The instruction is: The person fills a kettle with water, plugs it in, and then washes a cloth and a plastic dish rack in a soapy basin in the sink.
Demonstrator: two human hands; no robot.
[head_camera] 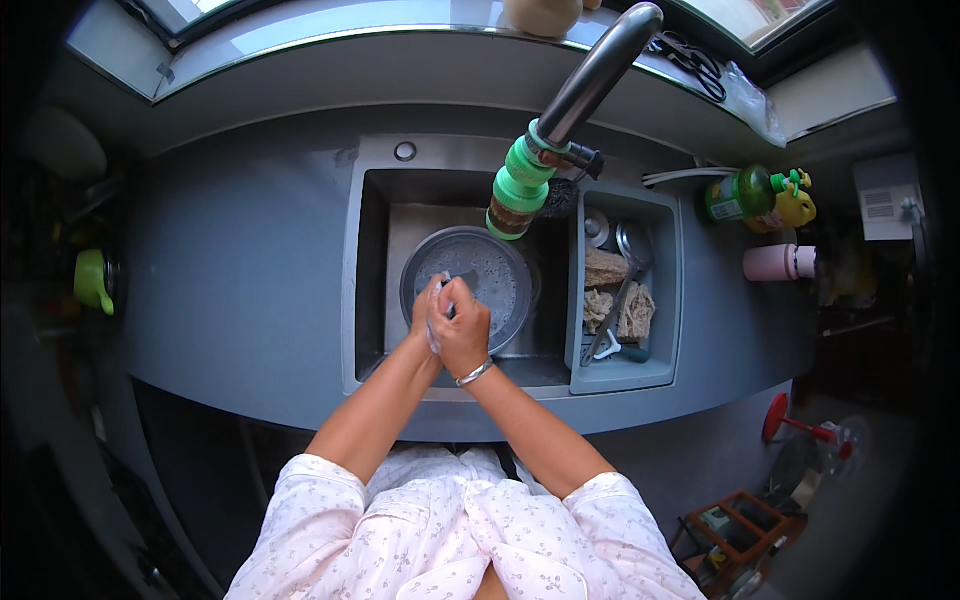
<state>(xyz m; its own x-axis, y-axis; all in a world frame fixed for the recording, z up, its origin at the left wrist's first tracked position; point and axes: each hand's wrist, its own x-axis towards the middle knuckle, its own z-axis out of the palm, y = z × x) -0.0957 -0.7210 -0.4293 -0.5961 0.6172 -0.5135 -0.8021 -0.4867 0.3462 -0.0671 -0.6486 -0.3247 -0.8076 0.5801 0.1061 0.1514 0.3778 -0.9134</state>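
Note:
My left hand (423, 307) and my right hand (466, 321) are pressed together over a round grey basin (409, 262) of sudsy water. The right fist is closed around a small dark object (450, 310), mostly hidden by the fingers. A flat grey piece (469, 280) shows just beyond the knuckles; whether it belongs to that object is unclear. White suds or a wet white cloth (432, 337) lie between the palms. The left fingers are largely covered by the right hand. Underneath, the basin rests in a stainless steel sink (405, 214).
A metal faucet (600, 75) with a green filter (521, 187) overhangs the sink. At right, a grey drain tray (667, 300) holds scrubbers (636, 311) and a peeler (609, 346). Beyond stand a green pump bottle (739, 196) and a pink bottle (772, 262).

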